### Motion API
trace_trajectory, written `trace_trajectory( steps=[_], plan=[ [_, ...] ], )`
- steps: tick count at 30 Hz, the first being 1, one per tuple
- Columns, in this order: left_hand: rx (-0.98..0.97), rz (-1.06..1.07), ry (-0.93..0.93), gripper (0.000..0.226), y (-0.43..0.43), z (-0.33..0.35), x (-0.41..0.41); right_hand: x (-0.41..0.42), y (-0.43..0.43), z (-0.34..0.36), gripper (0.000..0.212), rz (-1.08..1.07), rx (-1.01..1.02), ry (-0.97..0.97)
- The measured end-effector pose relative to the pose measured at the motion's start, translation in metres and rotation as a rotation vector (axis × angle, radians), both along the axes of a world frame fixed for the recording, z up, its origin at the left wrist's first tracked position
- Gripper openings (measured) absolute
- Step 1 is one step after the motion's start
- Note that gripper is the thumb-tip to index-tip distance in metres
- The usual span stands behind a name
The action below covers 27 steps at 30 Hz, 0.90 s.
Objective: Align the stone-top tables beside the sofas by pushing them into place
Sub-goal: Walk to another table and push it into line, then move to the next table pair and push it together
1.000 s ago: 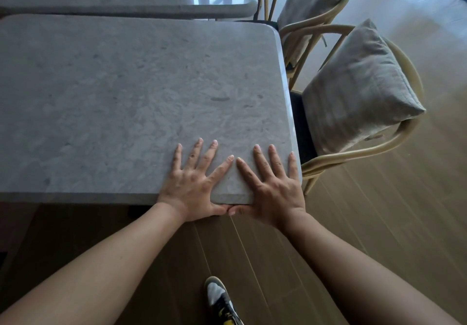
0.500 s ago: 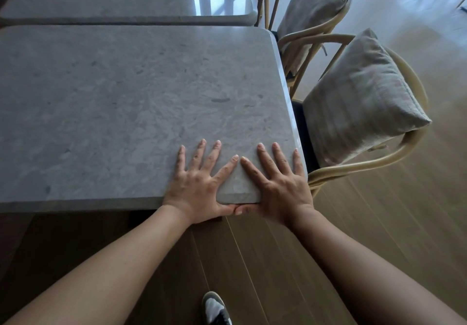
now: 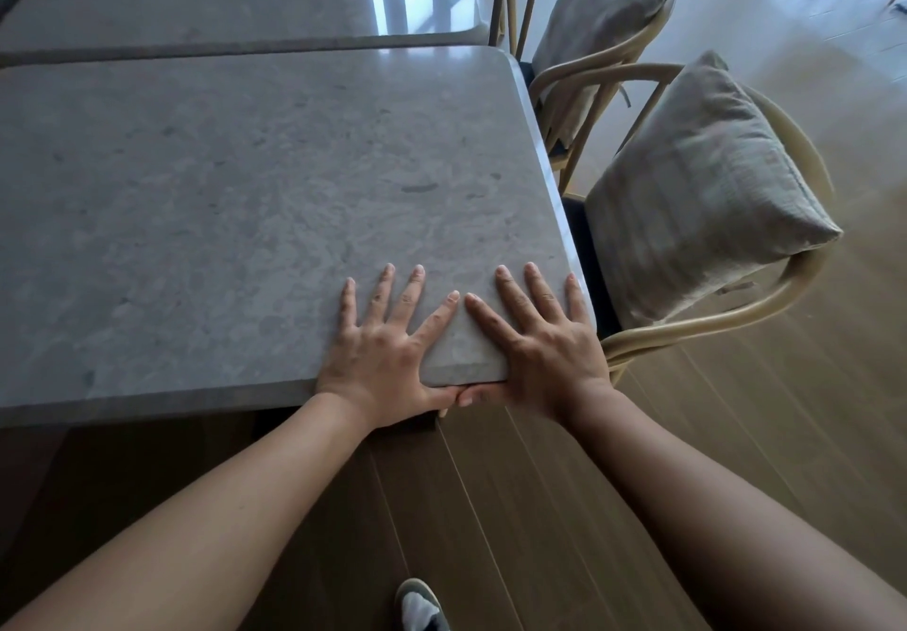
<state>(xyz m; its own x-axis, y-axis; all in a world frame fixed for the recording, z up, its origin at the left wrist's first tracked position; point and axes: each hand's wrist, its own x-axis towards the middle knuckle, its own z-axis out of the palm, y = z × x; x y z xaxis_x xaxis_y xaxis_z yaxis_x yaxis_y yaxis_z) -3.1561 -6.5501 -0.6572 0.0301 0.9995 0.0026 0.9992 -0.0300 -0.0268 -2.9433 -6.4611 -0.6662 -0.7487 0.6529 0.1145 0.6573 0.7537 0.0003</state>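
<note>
Head: left hand (image 3: 380,353), right hand (image 3: 542,346), tabletop (image 3: 245,213)

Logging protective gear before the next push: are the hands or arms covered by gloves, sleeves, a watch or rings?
No. The left hand and right hand are ungloved, with short plain nails and no rings showing. The left forearm and right forearm are bare to the frame edge: no sleeve, watch or band in view.

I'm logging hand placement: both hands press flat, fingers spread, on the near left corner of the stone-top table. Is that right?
Not quite. The head view shows the left hand and right hand pressing flat, fingers spread, on the near right corner of the stone-top table, the corner nearest the grey cushion.
</note>
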Motion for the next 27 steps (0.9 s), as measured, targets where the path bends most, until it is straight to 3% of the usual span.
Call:
trace_trajectory(
  steps=[11,17,22,27],
  plan=[
    [-0.007,-0.008,-0.014,0.115,0.0,0.0,-0.001,0.0,0.001,0.0,0.116,-0.002,0.0,0.023],
    [-0.01,-0.008,-0.135,0.112,-0.003,0.004,-0.004,0.002,-0.001,0.002,0.114,-0.005,-0.049,0.034],
    [0.03,0.077,-0.557,0.095,-0.005,0.017,-0.01,0.011,-0.002,0.017,0.094,0.013,-0.214,0.118],
    [0.079,0.393,-1.013,0.08,-0.009,0.06,0.006,0.02,-0.012,0.056,0.086,-0.073,-0.453,0.315]
  ],
)
